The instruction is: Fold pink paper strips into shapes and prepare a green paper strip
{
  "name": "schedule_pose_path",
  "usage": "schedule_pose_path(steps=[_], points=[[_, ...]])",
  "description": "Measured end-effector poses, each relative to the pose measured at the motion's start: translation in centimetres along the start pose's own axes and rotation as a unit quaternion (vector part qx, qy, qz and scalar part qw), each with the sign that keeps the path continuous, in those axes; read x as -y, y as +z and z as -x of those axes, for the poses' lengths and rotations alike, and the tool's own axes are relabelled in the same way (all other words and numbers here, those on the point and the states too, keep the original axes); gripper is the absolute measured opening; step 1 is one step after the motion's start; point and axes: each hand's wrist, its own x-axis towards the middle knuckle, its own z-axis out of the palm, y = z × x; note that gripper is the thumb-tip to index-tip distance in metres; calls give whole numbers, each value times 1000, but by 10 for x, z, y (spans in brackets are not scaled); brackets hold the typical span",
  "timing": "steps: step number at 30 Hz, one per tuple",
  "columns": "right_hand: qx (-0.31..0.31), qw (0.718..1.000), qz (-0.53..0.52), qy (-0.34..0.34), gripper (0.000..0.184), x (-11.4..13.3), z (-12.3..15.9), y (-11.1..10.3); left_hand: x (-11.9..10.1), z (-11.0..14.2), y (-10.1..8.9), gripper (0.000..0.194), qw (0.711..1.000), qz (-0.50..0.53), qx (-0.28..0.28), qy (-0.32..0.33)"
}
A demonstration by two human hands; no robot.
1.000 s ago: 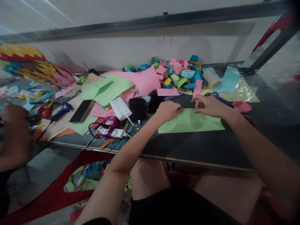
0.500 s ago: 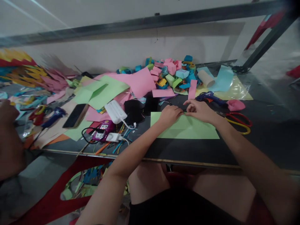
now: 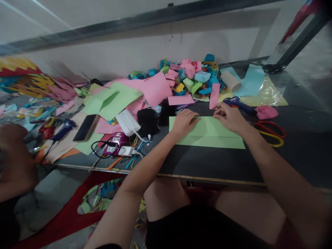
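Observation:
A light green paper sheet lies on the dark table in front of me, folded lengthwise with a crease across it. My left hand rests palm down on its left part, fingers stretched flat. My right hand presses on the sheet's upper right edge, fingers spread and flat on the paper. Neither hand holds anything.
Red-and-yellow scissors and a blue glue gun lie to the right. A heap of folded coloured paper pieces sits behind, with pink and green sheets, a phone, a white charger and cables to the left. Another person's arm is at far left.
Both hands went from pinching the sheet's top edge together at the middle to lying flat and apart on the folded paper. The sheet now shows a lengthwise fold.

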Motion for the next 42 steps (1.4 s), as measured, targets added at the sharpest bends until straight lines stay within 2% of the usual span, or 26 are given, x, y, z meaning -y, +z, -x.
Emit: schedule_pose_path(steps=[4, 8, 10, 14, 18, 20, 21, 24, 27, 31, 36, 39, 42], points=[[-45, 996, 73, -23, 34, -2, 3, -2, 3, 8, 2, 43, 982, -48, -168, -76], [-135, 988, 57, -39, 34, -10, 6, -9, 26, 11, 0, 57, 942, 30, -266, -205], [-170, 985, 18, -33, 31, -14, 7, -12, 45, 8, -2, 62, 923, 101, -279, -243], [-198, 978, -64, -6, 27, -16, 8, -13, 78, 0, -2, 52, 904, 247, -264, -229], [-205, 974, -96, 9, 29, -13, 9, -13, 87, -3, 2, 52, 853, 435, -183, -223], [-173, 978, -110, 37, 33, -13, 10, -20, 86, -2, 2, 53, 831, 478, -150, -240], [-137, 982, -114, 62, 35, -13, 11, -25, 86, -2, 2, 51, 826, 481, -150, -252], [6, 984, -66, 167, 31, -18, 13, -46, 88, -1, 0, 42, 824, 456, -190, -276], [87, 967, -5, 240, 25, -23, 13, -63, 91, -2, -1, 31, 832, 430, -213, -278], [109, 961, -24, 252, 24, -23, 13, -70, 92, -1, -1, 21, 848, 392, -210, -288], [116, 966, -14, 231, 28, -26, 13, -67, 89, 1, -3, 13, 861, 358, -225, -282], [117, 967, -7, 225, 33, -30, 13, -63, 89, 0, -3, 14, 864, 342, -248, -273], [116, 962, -24, 246, 37, -31, 14, -60, 90, 0, -1, 16, 866, 329, -261, -272]])
